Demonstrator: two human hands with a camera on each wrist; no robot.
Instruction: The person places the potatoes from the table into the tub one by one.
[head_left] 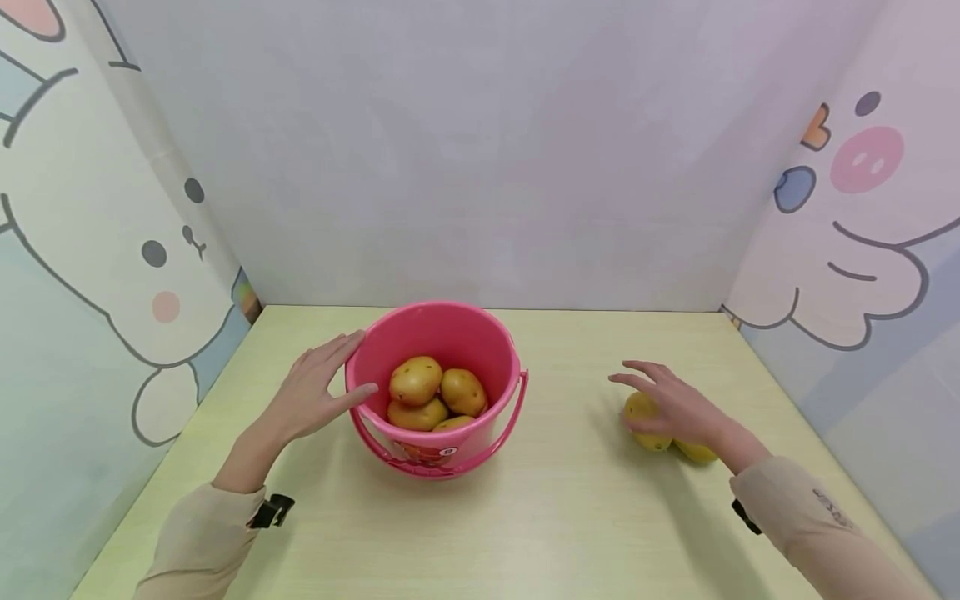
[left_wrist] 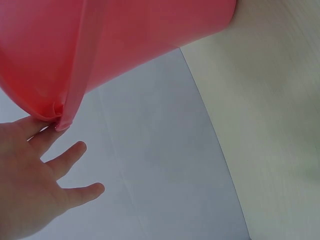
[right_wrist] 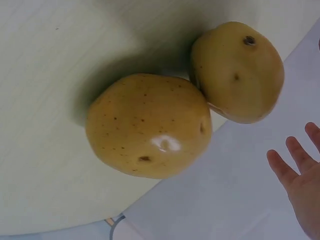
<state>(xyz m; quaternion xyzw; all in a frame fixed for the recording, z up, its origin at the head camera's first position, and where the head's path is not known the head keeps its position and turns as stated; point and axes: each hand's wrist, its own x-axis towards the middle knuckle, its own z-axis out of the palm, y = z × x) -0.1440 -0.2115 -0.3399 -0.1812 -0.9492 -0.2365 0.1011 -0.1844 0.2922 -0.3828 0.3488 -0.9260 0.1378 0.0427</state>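
Note:
A pink bucket [head_left: 438, 325] stands left of centre on the table, with several yellow-brown potatoes [head_left: 415, 381] inside. My left hand [head_left: 315, 392] touches its left rim with extended fingers; the thumb reaches over the edge. In the left wrist view some fingertips [left_wrist: 50, 132] meet the rim by the handle's joint, while others are spread apart from it. To the right, my right hand [head_left: 678, 404] hovers above two potatoes, its fingers spread and holding nothing. The right wrist view shows a larger-looking potato [right_wrist: 147, 127] touching another potato [right_wrist: 237, 72].
The bucket's pink handle [head_left: 517, 417] hangs down over its front side. A pale wooden table [head_left: 555, 517] lies under everything. Behind it rises a plain light wall [head_left: 480, 167], with cartoon-printed panels [head_left: 97, 208] at both sides.

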